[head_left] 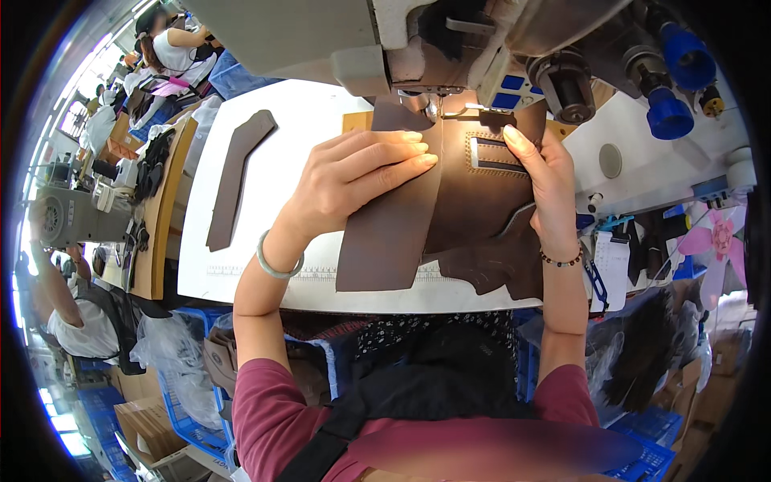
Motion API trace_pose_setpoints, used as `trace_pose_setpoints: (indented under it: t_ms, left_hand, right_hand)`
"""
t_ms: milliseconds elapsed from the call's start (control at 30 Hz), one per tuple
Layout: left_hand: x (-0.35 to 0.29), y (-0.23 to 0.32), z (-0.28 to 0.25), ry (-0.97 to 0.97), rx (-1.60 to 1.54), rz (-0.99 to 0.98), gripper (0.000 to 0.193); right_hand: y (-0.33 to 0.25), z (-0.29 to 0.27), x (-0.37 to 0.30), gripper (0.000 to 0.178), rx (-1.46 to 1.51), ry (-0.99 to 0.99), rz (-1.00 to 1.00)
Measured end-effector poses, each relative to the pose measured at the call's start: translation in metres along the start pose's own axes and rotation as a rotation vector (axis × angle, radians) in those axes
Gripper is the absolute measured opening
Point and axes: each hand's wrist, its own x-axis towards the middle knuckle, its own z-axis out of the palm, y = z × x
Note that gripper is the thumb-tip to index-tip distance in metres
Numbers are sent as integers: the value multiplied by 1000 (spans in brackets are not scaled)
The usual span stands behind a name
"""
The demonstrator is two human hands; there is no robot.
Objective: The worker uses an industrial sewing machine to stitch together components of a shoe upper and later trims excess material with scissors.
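A sewing machine's needle area [440, 103] stands over brown leather panels at the top middle. My left hand [353, 173] lies on a long brown leather strip [381, 249], fingers stretched and pressed flat just left of the needle. With its thumb on top and its fingers out of sight behind the edge, my right hand [550, 181] grips a larger brown leather piece [458, 209]. This piece bears a stitched rectangular patch [494, 153] with a pale inset. The strip's straight edge overlaps it beneath the needle.
Another angled leather strip [237, 181] lies at left on the white worktable [297, 112], which has a printed ruler scale. Blue knobs [671, 112] hang from the machine at upper right. Snips [596, 285] rest at right. Other people work at left; blue crates [193, 426] stand below.
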Motion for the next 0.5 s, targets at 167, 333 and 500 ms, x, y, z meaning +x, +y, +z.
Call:
trace_pose_setpoints:
  t_ms: [167,333,500]
  left_hand:
    - [1,3,-3,-46,15,-14,36]
    - [3,3,-4,-38,10,-7,36]
    - [4,6,-4,-51,13,-17,36]
  right_hand:
    - [0,0,0,24,-7,-9,-17]
    - [-2,1,-1,22,7,7,20]
    - [-1,2,0,22,20,9,-5]
